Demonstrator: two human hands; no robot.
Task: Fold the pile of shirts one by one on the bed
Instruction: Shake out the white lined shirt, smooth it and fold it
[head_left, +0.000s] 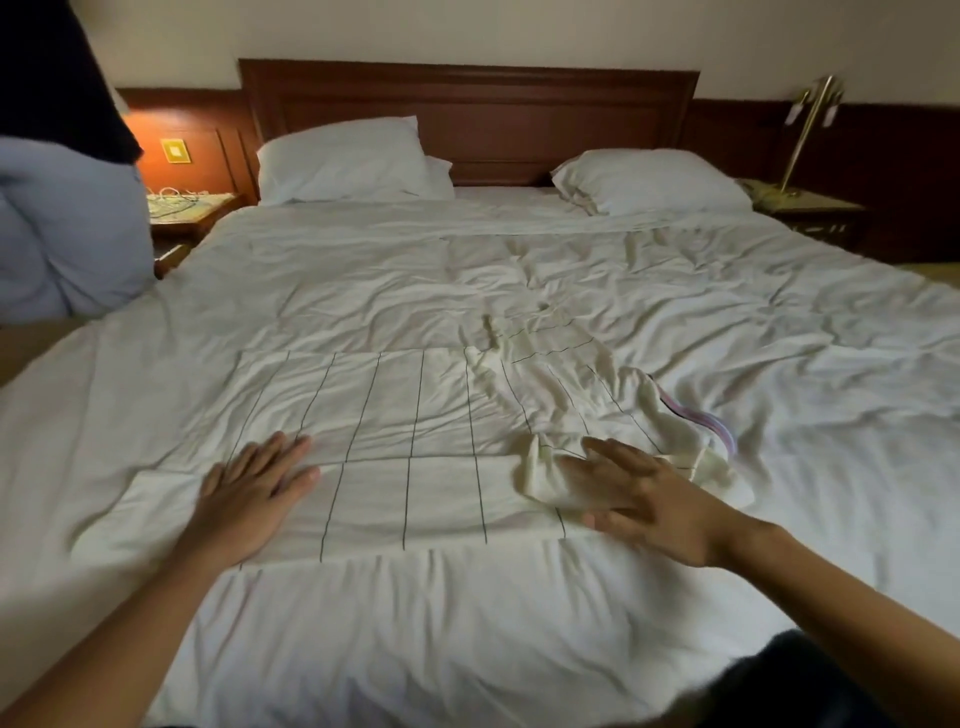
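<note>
Hard to separate the white shirt (405, 447) from the white cover of the bed (467, 649) beneath it, with only thin dark grid lines to mark its extent. Spread on the near half of the bed, long axis running left to right, a strip folded over along the near side. Bunched into a lump at the right end, collar or sleeve impossible to tell, and partly covered there by the right hand (644, 499). Just beyond that lump, a striped purple strip (701, 421), mostly buried in folds. Pressed flat at the left end by the left hand (254, 493), fingers straight and close together, gripping nothing. Blurred, the right hand: fingers spread and nearly straight, lying on the lump, no curl round the cloth to be seen. Farther off, left pillow (348, 161) and right pillow (649, 182) against a wooden headboard (467, 104). Cut off by the left edge, a pale blue bundle (67, 234).
</note>
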